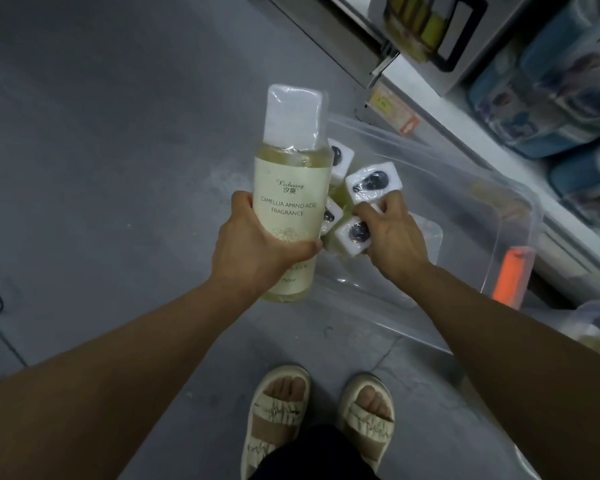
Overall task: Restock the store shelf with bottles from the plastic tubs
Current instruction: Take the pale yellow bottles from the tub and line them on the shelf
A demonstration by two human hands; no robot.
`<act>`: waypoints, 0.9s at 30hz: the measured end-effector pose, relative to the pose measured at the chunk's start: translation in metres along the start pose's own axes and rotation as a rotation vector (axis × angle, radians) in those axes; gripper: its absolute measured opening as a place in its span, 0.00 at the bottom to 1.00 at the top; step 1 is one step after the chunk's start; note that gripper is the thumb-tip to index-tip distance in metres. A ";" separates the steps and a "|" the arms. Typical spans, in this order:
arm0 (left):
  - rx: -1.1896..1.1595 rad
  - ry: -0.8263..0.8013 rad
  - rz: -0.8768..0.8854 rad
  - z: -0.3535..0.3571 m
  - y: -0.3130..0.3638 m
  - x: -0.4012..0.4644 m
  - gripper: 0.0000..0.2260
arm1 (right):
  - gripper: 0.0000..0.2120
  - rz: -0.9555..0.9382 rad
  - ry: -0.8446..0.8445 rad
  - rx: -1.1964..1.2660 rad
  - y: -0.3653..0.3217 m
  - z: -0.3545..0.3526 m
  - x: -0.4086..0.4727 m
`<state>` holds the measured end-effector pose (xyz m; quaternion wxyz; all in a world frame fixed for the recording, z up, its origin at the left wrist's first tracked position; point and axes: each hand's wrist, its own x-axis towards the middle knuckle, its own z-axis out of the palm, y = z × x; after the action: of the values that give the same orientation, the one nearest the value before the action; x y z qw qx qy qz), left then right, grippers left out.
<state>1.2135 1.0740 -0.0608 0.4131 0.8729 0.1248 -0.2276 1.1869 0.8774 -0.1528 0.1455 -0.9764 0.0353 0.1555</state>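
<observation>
From the head view, the left hand (257,242) grips a tall bottle (291,216) of pale yellow liquid around its lower half, thumb across the cream label, fingers wrapped behind. The bottle is held upright above the grey floor (101,133), just left of the tub (465,188), its white cap still wrapped in clear film. The right hand (392,233) reaches down into the clear tub and curls its fingers over the white cap of one bottle in a cluster (357,199) standing at the tub's left end; four caps show, touching each other. An orange latch (510,275) sits on the tub's near right wall. The tub stands on the floor beside the shelf (465,109), which carries blue packs (561,98) at the right edge. Two feet in cream sandals (319,417) stand on the floor below the tub.
</observation>
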 end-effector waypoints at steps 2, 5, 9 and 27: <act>0.013 -0.007 0.005 0.003 0.000 -0.003 0.35 | 0.27 0.029 -0.003 0.041 0.003 -0.002 -0.004; 0.018 -0.027 0.004 0.008 0.001 -0.006 0.35 | 0.26 0.184 -0.016 0.170 0.021 -0.009 -0.019; 0.031 -0.043 0.009 0.020 0.006 -0.007 0.35 | 0.27 0.438 -0.005 0.417 0.056 -0.017 -0.032; 0.027 -0.053 0.074 0.050 0.003 0.000 0.33 | 0.30 0.730 0.194 0.894 0.090 0.001 -0.032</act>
<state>1.2002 1.0328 -0.0867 0.4127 0.8761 0.0783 -0.2366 1.1460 0.7929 -0.1681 0.4764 -0.7547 0.4447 0.0756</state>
